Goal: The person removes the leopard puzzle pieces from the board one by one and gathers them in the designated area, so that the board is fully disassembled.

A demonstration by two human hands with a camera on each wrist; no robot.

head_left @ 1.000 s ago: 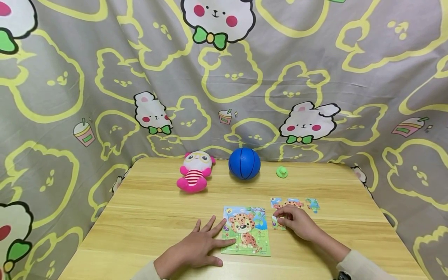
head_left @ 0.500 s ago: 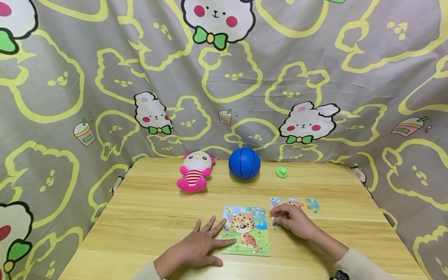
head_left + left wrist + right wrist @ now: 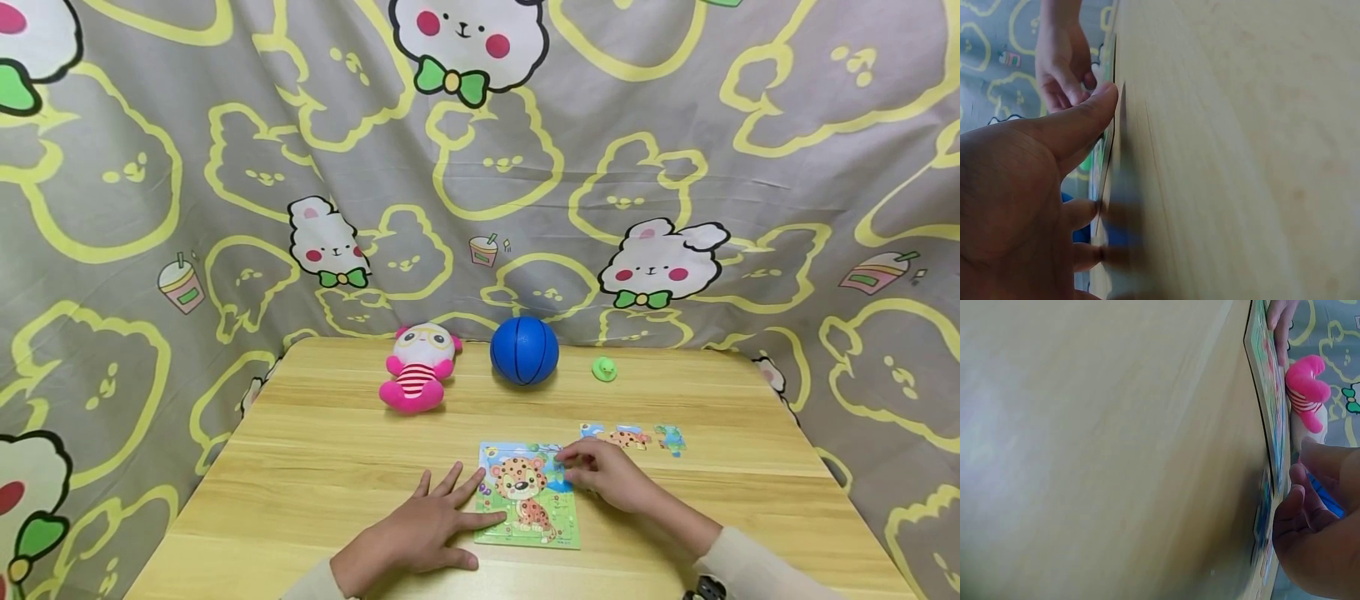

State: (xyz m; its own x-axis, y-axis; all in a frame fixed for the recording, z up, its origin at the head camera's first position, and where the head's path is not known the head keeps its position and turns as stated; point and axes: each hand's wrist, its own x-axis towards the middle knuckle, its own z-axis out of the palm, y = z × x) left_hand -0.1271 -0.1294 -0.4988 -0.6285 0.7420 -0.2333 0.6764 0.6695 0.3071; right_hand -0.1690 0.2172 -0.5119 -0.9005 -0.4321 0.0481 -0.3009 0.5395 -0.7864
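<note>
A square jigsaw board (image 3: 566, 533) with a picture of a spotted leopard cub lies on the table. My left hand (image 3: 420, 529) is spread over the board's left edge, forefinger lying across the picture. At the upper right edge of the board is my right hand (image 3: 618, 479), its fingers bent and fingertips right over the picture. I cannot tell if its fingers pinch a piece. Behind that hand lie loose puzzle pieces (image 3: 632, 439), with a green and blue piece (image 3: 670, 439) to their right. In the right wrist view, puzzle pieces (image 3: 1262, 515) lie flat close to the board.
Along the back of the wooden table (image 3: 315, 467) are a pink and white plush panda (image 3: 417, 371), a blue ball (image 3: 524, 351) and a small green duck toy (image 3: 604, 369). A grey patterned curtain (image 3: 480, 192) hangs behind and at both sides.
My right hand has moved left, from the loose pieces to the board's upper right edge. The piece that lay under its fingers is out of sight now. The left hand keeps its place.
</note>
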